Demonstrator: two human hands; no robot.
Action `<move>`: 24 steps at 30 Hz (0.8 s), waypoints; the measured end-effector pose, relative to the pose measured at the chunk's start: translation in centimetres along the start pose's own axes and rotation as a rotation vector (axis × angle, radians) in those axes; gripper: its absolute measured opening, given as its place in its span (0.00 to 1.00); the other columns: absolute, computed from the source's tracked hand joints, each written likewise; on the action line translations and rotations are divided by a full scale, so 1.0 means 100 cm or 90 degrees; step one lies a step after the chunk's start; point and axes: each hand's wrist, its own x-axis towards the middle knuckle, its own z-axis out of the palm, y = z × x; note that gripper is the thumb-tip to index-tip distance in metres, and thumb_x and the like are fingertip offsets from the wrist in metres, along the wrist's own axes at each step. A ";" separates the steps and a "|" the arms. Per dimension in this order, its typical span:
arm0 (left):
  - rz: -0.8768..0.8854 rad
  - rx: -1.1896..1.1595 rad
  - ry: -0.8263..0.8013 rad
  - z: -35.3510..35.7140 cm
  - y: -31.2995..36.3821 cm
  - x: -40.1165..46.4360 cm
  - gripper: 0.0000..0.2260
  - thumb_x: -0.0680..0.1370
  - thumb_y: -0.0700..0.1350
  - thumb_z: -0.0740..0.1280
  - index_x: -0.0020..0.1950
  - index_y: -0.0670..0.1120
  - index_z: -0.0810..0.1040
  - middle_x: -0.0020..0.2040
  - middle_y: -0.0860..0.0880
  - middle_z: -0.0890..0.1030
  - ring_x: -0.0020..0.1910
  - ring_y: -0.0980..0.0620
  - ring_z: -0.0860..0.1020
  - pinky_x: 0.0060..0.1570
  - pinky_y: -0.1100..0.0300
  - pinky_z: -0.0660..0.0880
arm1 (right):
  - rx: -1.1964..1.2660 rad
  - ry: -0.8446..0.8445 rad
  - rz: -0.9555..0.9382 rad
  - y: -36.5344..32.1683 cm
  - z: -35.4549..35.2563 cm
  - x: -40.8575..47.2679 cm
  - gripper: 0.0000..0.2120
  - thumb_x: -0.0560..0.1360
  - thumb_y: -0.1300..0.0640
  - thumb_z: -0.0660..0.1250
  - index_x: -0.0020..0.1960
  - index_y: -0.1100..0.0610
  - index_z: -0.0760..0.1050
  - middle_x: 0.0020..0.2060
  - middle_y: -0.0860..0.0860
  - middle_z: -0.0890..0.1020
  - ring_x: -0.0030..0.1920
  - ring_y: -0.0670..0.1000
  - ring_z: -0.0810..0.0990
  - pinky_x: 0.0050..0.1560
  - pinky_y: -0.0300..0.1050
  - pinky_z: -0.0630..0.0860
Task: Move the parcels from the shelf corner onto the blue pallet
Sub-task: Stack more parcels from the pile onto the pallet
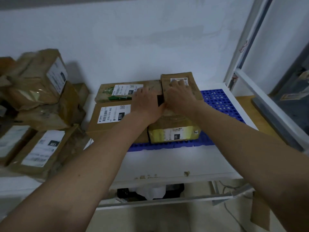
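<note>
A blue perforated pallet (220, 102) lies on the white shelf. Several brown parcels sit on it: one with a green mark (117, 92) at the back left, one labelled 070 (107, 119) in front of it, a yellowish one labelled 220 (173, 131) at the front right. A smaller brown parcel (194, 86) lies on top at the back right. My right hand (178, 96) rests flat on it, fingers over its white label. My left hand (147, 104) lies next to it, fingers spread over the back left parcel.
A heap of taped brown parcels (38, 91) fills the shelf corner at left, with flat labelled ones (41, 148) in front. The white wall stands behind. A metal window frame (247, 47) rises at right. The pallet's right part shows bare holes.
</note>
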 end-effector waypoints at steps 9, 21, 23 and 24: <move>-0.201 0.096 -0.002 -0.052 -0.093 -0.095 0.23 0.76 0.56 0.64 0.66 0.46 0.72 0.67 0.42 0.70 0.66 0.41 0.66 0.66 0.52 0.62 | -0.005 -0.006 -0.263 -0.120 -0.008 -0.008 0.22 0.78 0.51 0.61 0.69 0.57 0.66 0.69 0.58 0.64 0.69 0.61 0.62 0.68 0.60 0.61; -0.497 0.123 -0.082 -0.125 -0.187 -0.227 0.23 0.77 0.56 0.63 0.68 0.46 0.72 0.65 0.42 0.71 0.66 0.41 0.66 0.65 0.50 0.65 | 0.080 -0.084 -0.498 -0.273 -0.031 -0.034 0.20 0.78 0.54 0.60 0.69 0.55 0.65 0.68 0.57 0.62 0.68 0.61 0.58 0.68 0.59 0.59; -0.531 0.110 -0.079 -0.129 -0.199 -0.242 0.23 0.77 0.54 0.63 0.68 0.45 0.71 0.67 0.42 0.69 0.67 0.41 0.65 0.65 0.50 0.66 | 0.069 -0.092 -0.512 -0.291 -0.034 -0.036 0.19 0.78 0.54 0.59 0.69 0.55 0.65 0.68 0.57 0.62 0.69 0.61 0.57 0.69 0.59 0.58; -0.540 0.106 -0.079 -0.130 -0.206 -0.249 0.23 0.76 0.54 0.64 0.68 0.45 0.71 0.67 0.42 0.69 0.67 0.41 0.65 0.65 0.50 0.67 | 0.066 -0.095 -0.515 -0.299 -0.035 -0.037 0.19 0.79 0.53 0.59 0.69 0.55 0.65 0.68 0.57 0.62 0.69 0.61 0.57 0.69 0.59 0.58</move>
